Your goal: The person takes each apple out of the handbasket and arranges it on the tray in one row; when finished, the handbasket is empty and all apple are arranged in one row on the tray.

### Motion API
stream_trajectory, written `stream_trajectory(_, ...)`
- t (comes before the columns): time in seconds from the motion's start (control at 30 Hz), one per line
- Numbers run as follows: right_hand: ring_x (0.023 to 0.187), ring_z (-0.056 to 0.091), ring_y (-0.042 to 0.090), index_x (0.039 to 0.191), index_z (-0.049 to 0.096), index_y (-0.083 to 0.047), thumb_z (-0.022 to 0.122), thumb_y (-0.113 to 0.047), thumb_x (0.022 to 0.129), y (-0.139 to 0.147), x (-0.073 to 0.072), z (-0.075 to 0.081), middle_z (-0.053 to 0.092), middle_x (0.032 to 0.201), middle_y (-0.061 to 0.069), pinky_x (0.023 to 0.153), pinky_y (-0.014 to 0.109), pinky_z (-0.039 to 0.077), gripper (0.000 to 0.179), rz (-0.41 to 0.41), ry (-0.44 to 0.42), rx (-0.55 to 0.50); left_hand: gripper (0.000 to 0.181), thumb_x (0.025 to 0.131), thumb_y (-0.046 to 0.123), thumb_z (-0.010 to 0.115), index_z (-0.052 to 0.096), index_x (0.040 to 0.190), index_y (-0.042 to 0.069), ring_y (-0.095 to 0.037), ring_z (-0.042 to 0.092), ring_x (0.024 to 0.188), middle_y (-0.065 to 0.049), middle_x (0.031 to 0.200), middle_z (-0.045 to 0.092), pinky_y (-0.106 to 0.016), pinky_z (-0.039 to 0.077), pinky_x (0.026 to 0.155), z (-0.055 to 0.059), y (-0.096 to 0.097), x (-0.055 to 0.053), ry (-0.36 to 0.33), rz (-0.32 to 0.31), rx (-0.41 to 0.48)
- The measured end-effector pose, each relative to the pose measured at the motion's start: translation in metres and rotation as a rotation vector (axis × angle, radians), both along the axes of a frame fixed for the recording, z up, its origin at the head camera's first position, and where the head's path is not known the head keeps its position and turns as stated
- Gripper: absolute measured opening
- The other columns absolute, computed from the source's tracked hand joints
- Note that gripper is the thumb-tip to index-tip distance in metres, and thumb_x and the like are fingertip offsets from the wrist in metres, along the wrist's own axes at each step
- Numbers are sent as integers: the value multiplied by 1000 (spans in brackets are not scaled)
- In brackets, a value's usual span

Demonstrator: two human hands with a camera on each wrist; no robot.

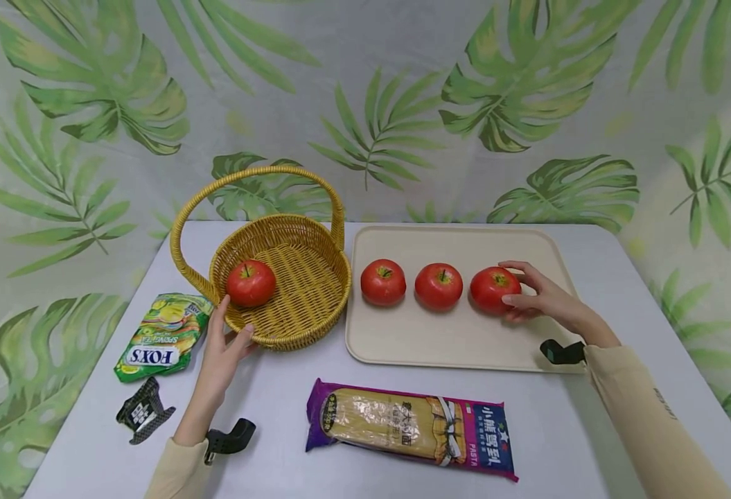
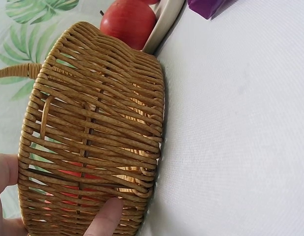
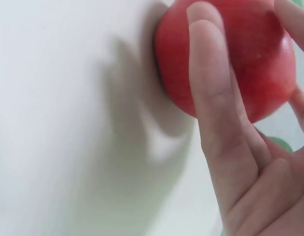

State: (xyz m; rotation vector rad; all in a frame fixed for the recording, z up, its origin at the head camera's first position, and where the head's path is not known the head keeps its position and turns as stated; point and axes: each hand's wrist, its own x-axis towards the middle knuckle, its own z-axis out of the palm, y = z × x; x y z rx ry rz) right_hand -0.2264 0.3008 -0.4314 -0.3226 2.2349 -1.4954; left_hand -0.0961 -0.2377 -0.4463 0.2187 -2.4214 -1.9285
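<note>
My left hand (image 1: 225,339) holds the near left rim of a yellow wicker basket (image 1: 305,339). In the left wrist view the thumb (image 2: 106,216) lies against the woven outer wall, with other fingers at the rim. One red apple (image 1: 251,283) sits inside the basket at its left. Over on the beige tray (image 1: 440,346), my right hand (image 1: 542,298) grips the rightmost red apple (image 1: 491,290) from its right side, fingers around it in the right wrist view. To its left on the tray are a middle apple (image 1: 438,286) and a left apple (image 1: 383,282).
A purple pasta packet (image 1: 409,428) lies in front of the tray. Left of the basket is a green FOX'S candy bag (image 1: 164,336), with a small black patterned item (image 1: 144,410) nearer. The basket's tall handle (image 1: 256,170) arches up at the back left.
</note>
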Motion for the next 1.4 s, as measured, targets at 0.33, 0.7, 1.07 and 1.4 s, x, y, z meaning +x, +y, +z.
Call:
stream_trajectory(0.33, 77, 67, 28, 143, 33, -5, 57, -8, 95, -15, 1, 27, 35, 141, 20, 67, 38, 60, 53, 23, 206, -85, 70, 101, 14, 47, 2, 155, 19, -41, 32, 128, -10, 156, -6, -37, 51, 90, 0, 0, 0, -6, -1, 5)
stream_trajectory(0.7, 97, 61, 41, 139, 40, -4, 59, -10, 95, -89, -3, 50, 46, 133, 23, 78, 42, 57, 48, 149, 186, -148, 69, 101, 15, 46, 2, 155, 17, -41, 33, 128, -10, 156, -6, -39, 51, 90, 1, 0, 0, 8, -4, 12)
stream_trajectory(1.07, 105, 57, 42, 137, 45, -7, 61, -7, 93, -188, -8, 63, 49, 133, 20, 83, 44, 55, 47, 368, 191, -219, 69, 101, 14, 47, 3, 155, 16, -41, 34, 126, -11, 156, -5, -35, 52, 88, 0, -1, 0, 11, -6, 14)
stream_trajectory(1.4, 92, 63, 34, 139, 43, -12, 60, -13, 94, -262, -14, 75, 49, 129, 10, 77, 52, 55, 47, 501, 158, -197, 69, 101, 14, 46, 3, 155, 16, -41, 33, 127, -12, 156, -5, -36, 52, 89, 0, 0, 0, 14, -8, 8)
